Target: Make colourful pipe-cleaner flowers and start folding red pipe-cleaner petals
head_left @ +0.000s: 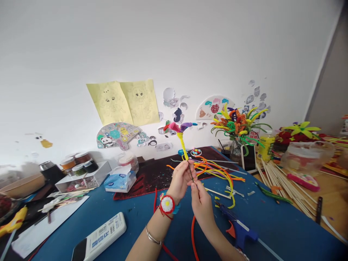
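A pipe-cleaner flower (181,139) stands upright in front of me, with red, pink, purple and blue petals on a yellow-wrapped stem above a thin dark lower stem. My left hand (181,177), wearing a red and white flower bracelet, pinches the stem just below the yellow wrapping. Lower down, my right hand (201,203) has its thumb and fingers closed on the dark end of the stem. Loose orange and yellow pipe cleaners (217,168) lie behind the right hand. A blue glue gun (239,226) rests on the table to its right.
The blue table (144,232) carries a white box-shaped device (104,233) at front left and a tissue pack (120,179) behind it. At right are a vase of pipe-cleaner flowers (236,123), a yellow bottle (265,146) and many wooden sticks (285,186). A yellow glue gun (13,221) lies far left.
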{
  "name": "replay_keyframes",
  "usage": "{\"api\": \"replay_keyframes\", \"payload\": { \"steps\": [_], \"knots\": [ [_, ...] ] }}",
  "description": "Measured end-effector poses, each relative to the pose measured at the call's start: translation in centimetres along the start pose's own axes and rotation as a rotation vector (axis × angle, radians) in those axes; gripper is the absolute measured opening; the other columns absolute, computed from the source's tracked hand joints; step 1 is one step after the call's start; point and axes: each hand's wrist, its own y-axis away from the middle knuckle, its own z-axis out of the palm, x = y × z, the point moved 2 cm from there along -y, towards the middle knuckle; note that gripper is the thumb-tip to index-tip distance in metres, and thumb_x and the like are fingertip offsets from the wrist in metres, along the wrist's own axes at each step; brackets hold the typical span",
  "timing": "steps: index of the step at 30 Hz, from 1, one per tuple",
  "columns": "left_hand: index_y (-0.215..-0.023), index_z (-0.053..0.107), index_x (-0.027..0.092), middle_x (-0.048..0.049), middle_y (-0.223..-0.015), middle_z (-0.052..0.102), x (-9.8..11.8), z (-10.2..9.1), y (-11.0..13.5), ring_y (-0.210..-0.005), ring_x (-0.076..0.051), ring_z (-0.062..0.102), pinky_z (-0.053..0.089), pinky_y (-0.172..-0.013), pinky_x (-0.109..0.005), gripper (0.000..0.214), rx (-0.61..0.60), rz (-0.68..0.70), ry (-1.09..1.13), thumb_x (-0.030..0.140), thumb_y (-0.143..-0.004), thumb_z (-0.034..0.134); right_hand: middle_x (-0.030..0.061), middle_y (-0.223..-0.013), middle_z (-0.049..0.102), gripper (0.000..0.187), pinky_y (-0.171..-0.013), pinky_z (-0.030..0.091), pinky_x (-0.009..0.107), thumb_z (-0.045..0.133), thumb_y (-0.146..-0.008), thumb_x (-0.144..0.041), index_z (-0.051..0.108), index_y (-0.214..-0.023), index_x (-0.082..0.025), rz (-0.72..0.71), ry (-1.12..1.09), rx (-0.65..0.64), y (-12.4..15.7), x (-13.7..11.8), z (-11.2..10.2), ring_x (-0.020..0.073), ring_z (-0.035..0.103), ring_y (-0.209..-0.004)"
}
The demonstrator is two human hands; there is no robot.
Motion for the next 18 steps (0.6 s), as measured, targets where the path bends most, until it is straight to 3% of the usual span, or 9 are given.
{"api": "replay_keyframes", "payload": {
  "steps": [9, 14, 18],
  "knots": [
    [-0.088, 0.062, 0.013, -0.0011, -0.072, 0.053, -0.6, -0.6, -0.1, -0.060, -0.009, 0.051, 0.040, -0.054, -0.021, 0.019, 0.023, -0.012, 0.000, 0.028, -0.078, 0.063, 0.0050, -0.076, 0.065, 0.028, -0.060, 0.046, 0.025, 0.035, -0.093, -0.035, 0.058, -0.089, -0.018, -0.003, -0.035, -0.009, 0.0, -0.5, -0.4, 0.0172, 0.059, -0.064],
    [-0.095, 0.064, 0.011, -0.0008, -0.071, 0.053, 0.1, -0.9, -0.4, -0.059, -0.009, 0.050, 0.041, -0.053, -0.021, 0.025, 0.056, 0.041, 0.001, 0.029, -0.078, 0.064, 0.0072, -0.088, 0.067, 0.029, -0.066, 0.046, 0.025, 0.034, -0.093, -0.035, 0.058, -0.093, -0.019, -0.004, -0.029, -0.037, 0.1, -0.4, -0.2, 0.0183, 0.063, -0.076],
    [-0.096, 0.065, 0.010, -0.0012, -0.073, 0.052, 0.6, -1.0, -0.5, -0.061, -0.009, 0.050, 0.043, -0.055, -0.022, 0.026, 0.040, 0.077, 0.006, 0.029, -0.079, 0.063, 0.0058, -0.084, 0.067, 0.029, -0.062, 0.045, 0.025, 0.033, -0.093, -0.036, 0.057, -0.091, -0.019, 0.004, -0.004, -0.058, 0.2, -0.5, -0.2, 0.0170, 0.061, -0.068]
  ]
}}
